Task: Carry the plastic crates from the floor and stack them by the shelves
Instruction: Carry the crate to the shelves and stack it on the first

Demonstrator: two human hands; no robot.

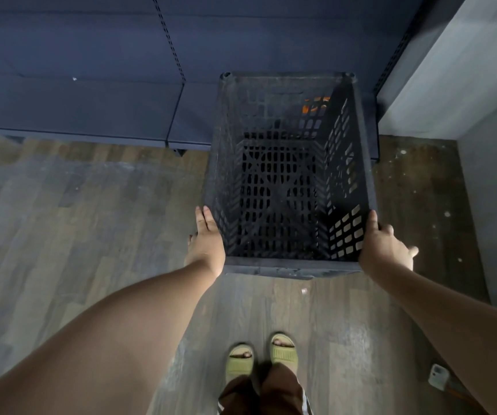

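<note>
Placement step, judged near its end: the dark plastic crate (290,175) stands against the blue shelves (91,85), possibly atop others, though that cannot be told. Left hand (206,239) lies flat on the crate's left wall, fingers straight and together; right hand (383,244) grips the right rim, fingers curled. Next: square it, release.

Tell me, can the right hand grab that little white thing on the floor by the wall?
Probably not right now. The right hand is busy on the crate, and the small white box lies low behind it, near the feet. Nothing blocks it, though.
</note>
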